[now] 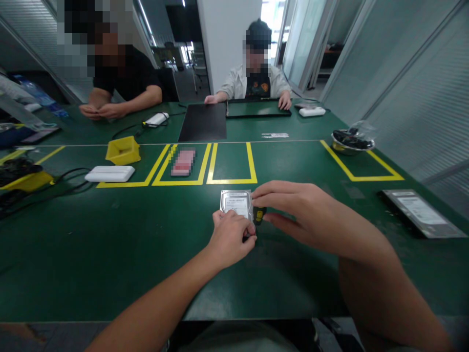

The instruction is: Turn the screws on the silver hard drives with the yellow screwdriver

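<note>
A silver hard drive point(236, 199) with a white label lies on the green table in front of me. My left hand point(230, 237) is closed over its near part, with fingertips at its near right corner; that end is partly hidden. Against the drive's right side is a small black and yellow object point(260, 214), whose kind I cannot make out. My right hand point(304, 210) arches over this object from the right. Its fingers stretch to the drive's upper right edge, the thumb apart below them.
At right lies a larger hard drive point(421, 210); behind it stands a bowl point(351, 146) of dark parts. A yellow bin point(123, 150), a white power strip point(110, 173) and a pink phone-like object point(183, 162) lie left. Two people sit opposite, near a black panel point(203, 122).
</note>
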### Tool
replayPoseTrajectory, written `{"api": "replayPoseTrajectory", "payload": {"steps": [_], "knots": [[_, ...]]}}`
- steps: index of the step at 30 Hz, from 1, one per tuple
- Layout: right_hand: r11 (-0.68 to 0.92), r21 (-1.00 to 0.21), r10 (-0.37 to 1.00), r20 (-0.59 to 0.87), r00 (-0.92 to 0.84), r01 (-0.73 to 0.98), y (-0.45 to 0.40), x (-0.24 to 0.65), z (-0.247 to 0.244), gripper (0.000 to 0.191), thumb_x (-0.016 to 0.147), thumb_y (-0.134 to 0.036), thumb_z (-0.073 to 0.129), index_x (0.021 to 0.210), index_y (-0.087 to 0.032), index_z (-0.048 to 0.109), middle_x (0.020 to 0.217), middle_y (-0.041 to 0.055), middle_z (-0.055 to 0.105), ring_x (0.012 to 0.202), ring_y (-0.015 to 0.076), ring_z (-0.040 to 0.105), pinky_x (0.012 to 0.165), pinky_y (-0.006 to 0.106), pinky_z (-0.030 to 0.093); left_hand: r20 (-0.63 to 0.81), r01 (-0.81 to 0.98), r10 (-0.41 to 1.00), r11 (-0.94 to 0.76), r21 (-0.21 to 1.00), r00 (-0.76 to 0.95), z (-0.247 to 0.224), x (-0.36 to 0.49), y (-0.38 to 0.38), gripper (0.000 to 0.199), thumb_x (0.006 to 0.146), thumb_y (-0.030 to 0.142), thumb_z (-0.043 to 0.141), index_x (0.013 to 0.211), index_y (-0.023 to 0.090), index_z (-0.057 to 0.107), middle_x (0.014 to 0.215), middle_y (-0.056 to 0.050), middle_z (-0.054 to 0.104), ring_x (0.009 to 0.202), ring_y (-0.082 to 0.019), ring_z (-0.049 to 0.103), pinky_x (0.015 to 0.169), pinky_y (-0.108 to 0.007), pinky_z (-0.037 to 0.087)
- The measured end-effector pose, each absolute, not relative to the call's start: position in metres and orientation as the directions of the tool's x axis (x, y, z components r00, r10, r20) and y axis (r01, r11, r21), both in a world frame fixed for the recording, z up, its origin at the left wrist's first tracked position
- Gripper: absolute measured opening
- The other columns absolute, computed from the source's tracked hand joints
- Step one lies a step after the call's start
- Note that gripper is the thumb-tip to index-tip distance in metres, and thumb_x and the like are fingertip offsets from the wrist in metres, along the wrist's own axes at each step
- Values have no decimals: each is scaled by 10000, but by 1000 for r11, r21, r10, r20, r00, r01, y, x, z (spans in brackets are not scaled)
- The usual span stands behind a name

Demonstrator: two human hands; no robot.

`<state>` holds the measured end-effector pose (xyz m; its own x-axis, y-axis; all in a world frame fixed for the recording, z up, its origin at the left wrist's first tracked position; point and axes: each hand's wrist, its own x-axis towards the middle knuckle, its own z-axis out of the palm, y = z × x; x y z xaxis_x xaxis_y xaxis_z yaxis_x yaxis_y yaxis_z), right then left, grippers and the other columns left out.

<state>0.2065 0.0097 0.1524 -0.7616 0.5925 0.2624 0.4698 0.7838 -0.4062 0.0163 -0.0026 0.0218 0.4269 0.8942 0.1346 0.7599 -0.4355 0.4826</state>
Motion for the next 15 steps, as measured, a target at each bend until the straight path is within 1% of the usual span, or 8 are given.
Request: {"api": "replayPoseTrajectory", "payload": {"steps": [2, 6, 10, 12, 15], "knots": [[788, -409, 586, 269, -765, 460, 10, 207, 153, 205, 932, -103, 518, 1053, -148, 677, 1147, 70, 669, 1046, 152, 621, 919, 251, 456, 128, 761, 895, -433, 484, 428, 23, 16, -2, 74, 767, 280, 669, 738, 221, 636, 717, 12, 652, 854, -211, 522, 775, -407, 204], [785, -426, 580, 250, -775, 451, 11, 206, 153, 197, 947, -119, 510, 1052, -152, 673, 1099, 73, 679, 983, 157, 634, 868, 268, 475, 126, 764, 900, -422, 489, 417, 24, 17, -1, 76, 752, 276, 679, 730, 219, 634, 717, 13, 650, 860, -211, 529, 770, -405, 201], [781, -433, 583, 242, -776, 451, 10, 205, 154, 182, 954, -122, 511, 915, -152, 686, 1059, 65, 671, 921, 139, 629, 813, 254, 471, 118, 767, 904, -414, 490, 412, 24, 18, 0, 79, 746, 284, 682, 724, 222, 637, 719, 15, 653, 859, -214, 527, 759, -397, 197], [773, -433, 593, 234, -770, 464, 10, 205, 155, 185, 950, -120, 521, 878, -150, 689, 1051, 61, 670, 900, 131, 629, 802, 248, 469, 112, 770, 904, -413, 487, 414, 23, 19, 0, 80, 748, 287, 680, 725, 223, 639, 710, 13, 652, 853, -216, 523, 758, -396, 196], [769, -440, 594, 223, -773, 463, 9, 206, 155, 181, 933, -91, 533, 923, -153, 703, 1077, 58, 674, 936, 133, 636, 841, 243, 469, 110, 771, 903, -415, 483, 416, 24, 19, 1, 80, 748, 287, 678, 728, 222, 637, 714, 11, 657, 856, -219, 522, 754, -394, 197]]}}
